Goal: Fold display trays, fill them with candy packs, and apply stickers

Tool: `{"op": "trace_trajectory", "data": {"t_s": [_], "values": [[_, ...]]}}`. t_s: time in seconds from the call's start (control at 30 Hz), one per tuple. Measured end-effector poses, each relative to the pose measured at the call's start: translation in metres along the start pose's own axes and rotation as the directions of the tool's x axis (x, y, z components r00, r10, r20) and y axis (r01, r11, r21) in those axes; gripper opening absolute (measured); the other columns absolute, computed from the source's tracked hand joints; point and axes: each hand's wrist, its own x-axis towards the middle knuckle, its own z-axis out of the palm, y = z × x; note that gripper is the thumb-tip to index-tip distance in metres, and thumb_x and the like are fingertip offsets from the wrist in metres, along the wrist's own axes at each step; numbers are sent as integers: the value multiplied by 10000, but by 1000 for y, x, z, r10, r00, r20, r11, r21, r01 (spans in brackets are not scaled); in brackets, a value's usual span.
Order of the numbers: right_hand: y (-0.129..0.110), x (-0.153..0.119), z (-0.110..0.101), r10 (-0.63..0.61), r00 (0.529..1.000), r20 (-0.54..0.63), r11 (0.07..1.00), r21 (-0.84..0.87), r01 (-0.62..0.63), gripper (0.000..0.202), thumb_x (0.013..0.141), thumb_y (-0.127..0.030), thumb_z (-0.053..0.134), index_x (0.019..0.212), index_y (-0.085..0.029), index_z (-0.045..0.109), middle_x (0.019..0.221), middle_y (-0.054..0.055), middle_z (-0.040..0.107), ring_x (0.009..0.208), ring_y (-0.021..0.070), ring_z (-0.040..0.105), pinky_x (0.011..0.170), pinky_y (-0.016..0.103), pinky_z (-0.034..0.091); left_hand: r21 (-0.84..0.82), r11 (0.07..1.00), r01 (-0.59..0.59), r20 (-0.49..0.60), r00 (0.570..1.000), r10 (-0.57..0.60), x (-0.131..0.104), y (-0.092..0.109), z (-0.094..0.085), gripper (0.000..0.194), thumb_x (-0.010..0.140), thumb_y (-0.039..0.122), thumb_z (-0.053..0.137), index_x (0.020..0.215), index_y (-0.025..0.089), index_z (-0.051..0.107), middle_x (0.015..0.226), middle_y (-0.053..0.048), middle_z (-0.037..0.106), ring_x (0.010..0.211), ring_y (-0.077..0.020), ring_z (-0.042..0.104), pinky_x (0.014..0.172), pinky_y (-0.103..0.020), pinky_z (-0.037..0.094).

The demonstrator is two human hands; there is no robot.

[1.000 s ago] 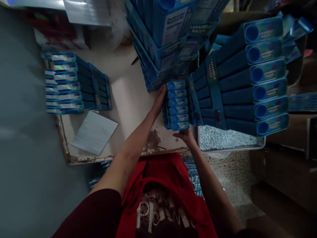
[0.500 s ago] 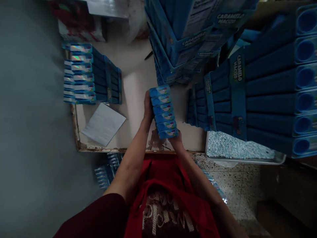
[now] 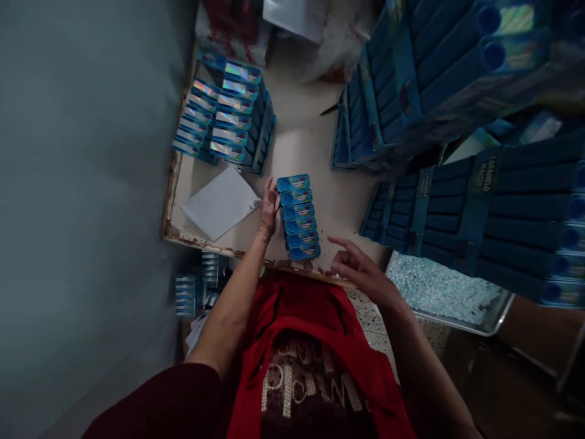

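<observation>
A row of several small blue boxes (image 3: pixel 299 217) stands on the pale tabletop (image 3: pixel 292 131) near its front edge. Along the left side of this row is my left hand (image 3: pixel 269 207), its fingers apart and holding nothing; whether it touches the boxes I cannot tell. My right hand (image 3: pixel 354 262) hovers to the right of the row, away from it, with the index finger stretched out and the others loosely bent. Nothing shows in its grasp. A white sheet (image 3: pixel 222 203) lies left of my left hand.
More blue boxes (image 3: pixel 235 116) stand at the back left. Tall stacks of blue packs (image 3: pixel 452 207) rise on the right, above a metal tray (image 3: pixel 493 326) of small pale-blue pieces. A dark pen-like object (image 3: pixel 329 110) lies behind. A wall borders the left.
My hands have let go of the row of boxes and moved apart, the right one farther to the right. The view has shifted, so the table's left side appears more to the right.
</observation>
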Motion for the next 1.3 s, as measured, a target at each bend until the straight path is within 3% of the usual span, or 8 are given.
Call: {"op": "trace_trajectory", "data": {"t_s": [0.17,0.27,0.4,0.63,0.77,0.87,1.17,1.3], "values": [[-79,52,17,-173,983,-56,974,141,179,712,835,-350,851,1474,-310,540,930,-30,663,901,169,669,826,299,553,25,995,-101,-256,961,104,-48,51,-33,691,931,866,587,1170,240,757,1207,-128,782,1190,-264,747,1024,-374,611],[-101,85,29,-204,978,-47,972,106,208,675,804,-330,847,1418,-287,570,904,-32,667,832,157,634,764,285,534,-163,987,0,-29,1000,-5,-68,85,-40,705,886,876,640,1187,250,762,1139,-120,801,1061,-251,782,911,-362,645],[-111,102,39,-196,980,-12,978,69,197,641,793,-350,857,1374,-271,598,900,-32,681,816,154,640,748,286,532,-355,924,140,226,972,-60,-66,105,-37,807,755,893,763,1241,248,747,1176,-133,798,1034,-280,795,867,-413,672],[-97,134,40,-196,973,-119,980,-5,197,642,650,-434,972,1165,-225,652,769,-55,684,693,137,636,667,274,509,-326,935,137,29,990,-135,-46,96,-23,503,665,589,992,842,219,700,775,-10,740,713,-175,736,699,-323,642],[-86,164,41,-325,866,-381,943,-196,268,553,672,-449,924,1068,-231,606,758,-46,701,697,163,669,671,292,513,-332,936,121,-63,987,-150,-29,88,-17,494,666,575,984,825,213,688,769,-1,727,726,-168,734,716,-320,648],[-83,179,45,-386,823,-417,896,-383,226,422,751,-396,842,1056,-235,597,767,-43,694,710,171,674,680,300,500,-289,950,118,-108,982,-155,-15,80,-16,472,688,551,973,825,204,683,761,-2,722,716,-166,723,742,-339,653],[-89,189,45,-467,795,-387,722,-686,90,271,812,-299,734,1056,-251,625,805,-22,658,817,218,648,766,338,505,-313,933,176,-61,977,-205,3,61,-16,451,700,507,979,840,198,682,781,0,716,725,-167,721,756,-357,650],[-80,203,22,-494,774,-396,705,-703,90,385,721,-388,856,957,-247,586,792,-27,549,820,206,560,738,331,461,-398,825,401,90,912,-400,11,48,-3,430,701,452,1007,865,200,700,807,-9,736,769,-169,724,770,-334,628]]}}
